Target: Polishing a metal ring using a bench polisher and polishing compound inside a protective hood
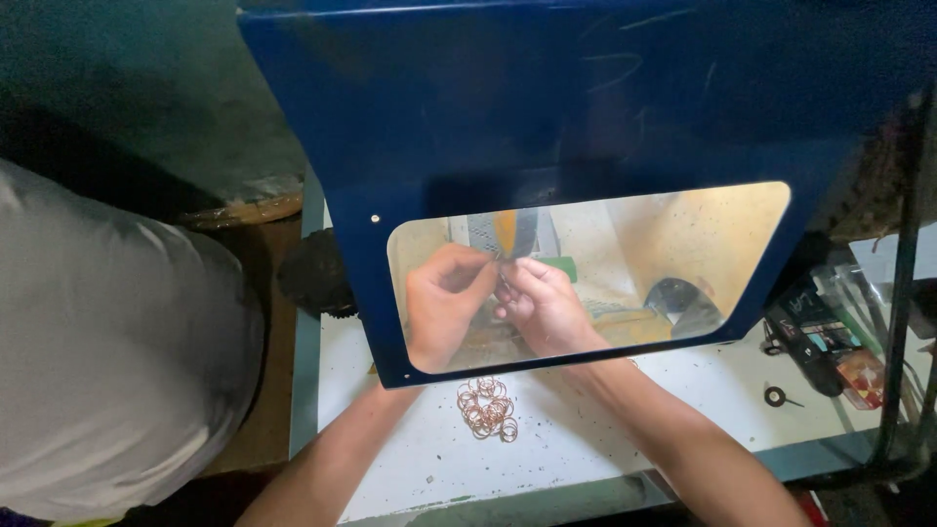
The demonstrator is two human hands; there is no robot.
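A small part, too small to identify, is pinched between the left hand (444, 298) and right hand (542, 307), fingertips touching behind the window (703, 244); copper rings (487, 408) lie just behind both wrists.

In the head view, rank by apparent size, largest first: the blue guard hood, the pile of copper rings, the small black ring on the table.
1. Blue guard hood, by far the largest.
2. Pile of copper rings.
3. Small black ring, the smallest.
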